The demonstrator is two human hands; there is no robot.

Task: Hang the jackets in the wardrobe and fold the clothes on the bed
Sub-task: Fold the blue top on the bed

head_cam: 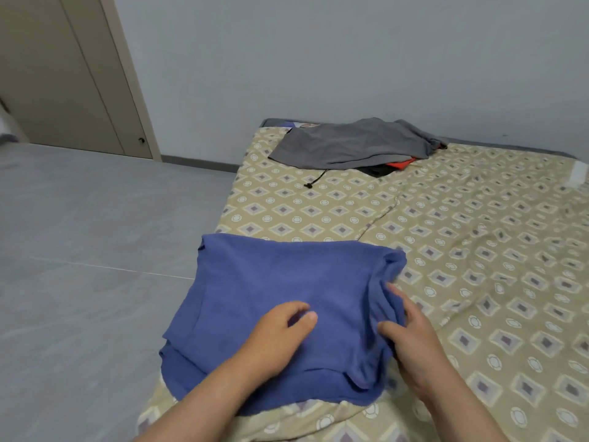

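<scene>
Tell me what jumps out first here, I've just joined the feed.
The blue garment, partly folded at the near left corner of the patterned bed, draws the eye first: the left hand rests on it and the right hand holds its bunched right edge. Next is the grey garment heaped at the bed's far end by the wall, with something orange-red showing under it.

the person shows two bare hands, the left hand (280,333) and the right hand (414,342), each on a bare forearm reaching the bottom edge. the left thumbnail (311,316) is short and rounded. fingertips look slightly blurred.
</scene>
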